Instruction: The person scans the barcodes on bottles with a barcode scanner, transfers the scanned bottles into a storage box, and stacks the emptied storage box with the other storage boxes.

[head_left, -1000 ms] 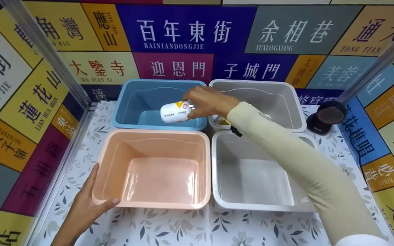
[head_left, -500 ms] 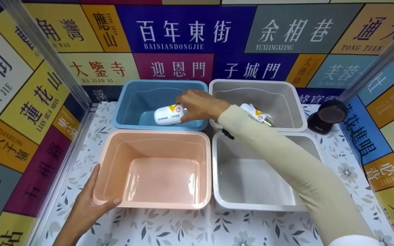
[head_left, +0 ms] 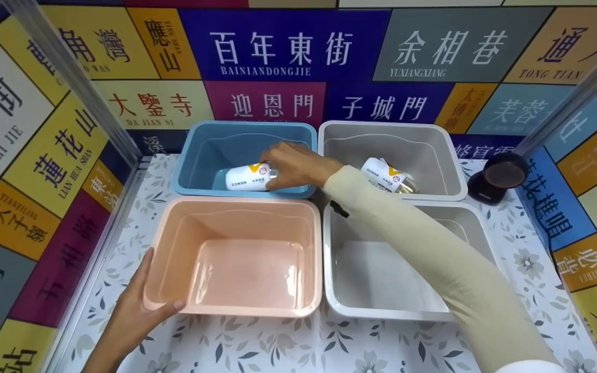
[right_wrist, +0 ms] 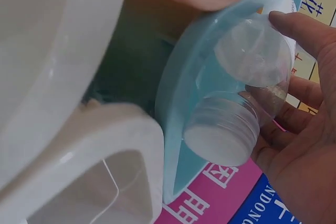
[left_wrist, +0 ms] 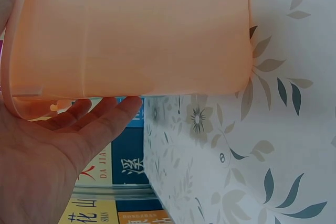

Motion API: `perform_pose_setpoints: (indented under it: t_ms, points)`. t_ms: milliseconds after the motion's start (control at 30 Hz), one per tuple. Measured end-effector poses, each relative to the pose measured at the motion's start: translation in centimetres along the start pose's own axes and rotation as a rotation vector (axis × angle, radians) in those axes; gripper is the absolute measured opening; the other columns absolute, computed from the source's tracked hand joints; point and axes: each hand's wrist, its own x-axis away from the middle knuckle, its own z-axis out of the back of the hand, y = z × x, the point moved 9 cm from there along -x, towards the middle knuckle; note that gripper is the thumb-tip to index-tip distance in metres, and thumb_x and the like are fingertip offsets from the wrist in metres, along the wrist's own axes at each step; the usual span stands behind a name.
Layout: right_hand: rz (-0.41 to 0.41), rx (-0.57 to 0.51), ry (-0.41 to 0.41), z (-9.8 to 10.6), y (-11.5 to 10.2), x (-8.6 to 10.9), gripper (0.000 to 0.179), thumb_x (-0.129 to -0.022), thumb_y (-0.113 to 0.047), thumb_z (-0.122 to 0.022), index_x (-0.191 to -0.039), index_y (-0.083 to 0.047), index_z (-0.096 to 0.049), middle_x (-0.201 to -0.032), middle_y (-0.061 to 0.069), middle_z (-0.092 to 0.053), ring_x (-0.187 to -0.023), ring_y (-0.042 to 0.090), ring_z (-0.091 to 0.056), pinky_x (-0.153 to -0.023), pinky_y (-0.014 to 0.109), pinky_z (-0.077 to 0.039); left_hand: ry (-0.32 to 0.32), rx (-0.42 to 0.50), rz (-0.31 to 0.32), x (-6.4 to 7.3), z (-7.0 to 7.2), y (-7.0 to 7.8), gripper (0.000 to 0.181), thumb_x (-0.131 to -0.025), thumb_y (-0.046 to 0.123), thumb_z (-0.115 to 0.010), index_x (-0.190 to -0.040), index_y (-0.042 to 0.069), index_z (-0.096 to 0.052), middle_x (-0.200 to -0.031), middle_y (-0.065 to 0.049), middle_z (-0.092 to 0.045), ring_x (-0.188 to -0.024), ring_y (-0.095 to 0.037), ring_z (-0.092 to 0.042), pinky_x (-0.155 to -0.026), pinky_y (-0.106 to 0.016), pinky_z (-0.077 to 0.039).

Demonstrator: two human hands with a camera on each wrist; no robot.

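Observation:
In the head view my right hand [head_left: 298, 165] reaches into the blue bin [head_left: 182, 160] and holds a clear bottle with a white and yellow label [head_left: 249, 177], lying on its side low in the bin. The right wrist view shows the thumb and fingers round the bottle's clear end [right_wrist: 257, 51], with its translucent cap [right_wrist: 220, 135] towards the camera. My left hand [head_left: 132, 311] rests at the near left corner of the peach bin [head_left: 241, 308]. In the left wrist view its fingers [left_wrist: 105, 124] lie fairly straight against the peach wall [left_wrist: 157, 35].
A grey bin [head_left: 451, 155] at the back right holds at least one similar labelled bottle [head_left: 384, 173]. A white bin [head_left: 397, 313] stands at the front right, partly behind my sleeve. A dark round-topped object [head_left: 495, 178] stands right of the grey bin.
My right hand has moved left and down into the blue bin with the bottle. The sleeve has uncovered the bottle in the grey bin. The left hand keeps its place.

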Motion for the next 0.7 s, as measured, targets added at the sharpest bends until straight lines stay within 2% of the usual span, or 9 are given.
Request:
perform_pose_setpoints:
  t_ms: [67, 200, 300, 400, 500, 600, 700]
  points:
    - [-0.001, 0.008, 0.003, -0.3, -0.1, -0.2, 0.06, -0.093, -0.033, -0.089, -0.144, -0.005, -0.072, -0.133, 0.011, -0.073, -0.115, 0.023, -0.064, -0.103, 0.04, -0.056, 0.004, -0.002, -0.002, 0.0, 0.0, -0.1, 0.13, -0.089, 0.029, -0.095, -0.178, 0.039, -0.001, -0.178, -0.022, -0.028, -0.137, -0.04, -0.056, -0.111, -0.057, -0.049]
    - [-0.004, -0.003, 0.006, -0.7, -0.2, -0.4, 0.061, -0.094, -0.033, -0.087, -0.146, -0.006, -0.07, -0.134, 0.01, -0.072, -0.117, 0.024, -0.062, -0.105, 0.04, -0.055, 0.01, 0.005, -0.009, 0.2, -0.1, -0.2, 0.129, -0.089, 0.028, -0.095, -0.177, 0.041, -0.003, -0.179, -0.021, -0.028, -0.138, -0.04, -0.055, -0.106, -0.037, -0.051]
    - [0.012, 0.001, 0.013, -0.7, -0.2, -0.4, 0.062, -0.097, -0.035, -0.086, -0.148, -0.005, -0.069, -0.14, 0.012, -0.07, -0.124, 0.027, -0.062, -0.11, 0.042, -0.054, 0.011, 0.02, -0.019, 0.2, -0.2, -0.1, 0.129, -0.088, 0.028, -0.096, -0.178, 0.04, -0.003, -0.179, -0.021, -0.027, -0.138, -0.041, -0.055, -0.107, -0.038, -0.052]
    - [0.032, 0.01, 0.031, -0.4, -0.2, 0.0, 0.063, -0.098, -0.037, -0.084, -0.149, -0.003, -0.067, -0.145, 0.014, -0.069, -0.132, 0.03, -0.062, -0.114, 0.043, -0.052, 0.008, 0.028, -0.029, 0.2, -0.2, 0.1, 0.13, -0.088, 0.026, -0.095, -0.178, 0.038, -0.002, -0.18, -0.021, -0.025, -0.14, -0.042, -0.053, -0.112, -0.058, -0.048]
    - [0.052, 0.004, 0.066, 0.1, 0.0, 0.8, 0.063, -0.099, -0.038, -0.084, -0.148, -0.003, -0.068, -0.145, 0.014, -0.068, -0.134, 0.031, -0.061, -0.115, 0.044, -0.05, 0.009, 0.025, -0.036, 0.1, -0.2, 0.2, 0.13, -0.088, 0.027, -0.095, -0.178, 0.037, -0.002, -0.18, -0.02, -0.025, -0.141, -0.041, -0.053, -0.113, -0.064, -0.045]
    - [0.074, 0.011, 0.108, 0.6, 0.1, 2.0, 0.061, -0.099, -0.04, -0.084, -0.147, -0.004, -0.069, -0.144, 0.014, -0.068, -0.134, 0.031, -0.061, -0.117, 0.046, -0.048, 0.013, 0.021, -0.052, 0.1, -0.1, 0.4, 0.13, -0.088, 0.025, -0.095, -0.179, 0.035, -0.003, -0.179, -0.021, -0.027, -0.139, -0.041, -0.054, -0.112, -0.062, -0.046]
    - [0.114, 0.039, 0.147, 1.2, 0.1, 3.3, 0.062, -0.1, -0.04, -0.084, -0.146, -0.002, -0.068, -0.143, 0.015, -0.068, -0.134, 0.033, -0.06, -0.119, 0.048, -0.046, 0.016, 0.01, -0.064, 0.1, 0.1, 0.4, 0.129, -0.088, 0.025, -0.095, -0.179, 0.035, -0.004, -0.178, -0.022, -0.028, -0.138, -0.041, -0.055, -0.11, -0.048, -0.05]
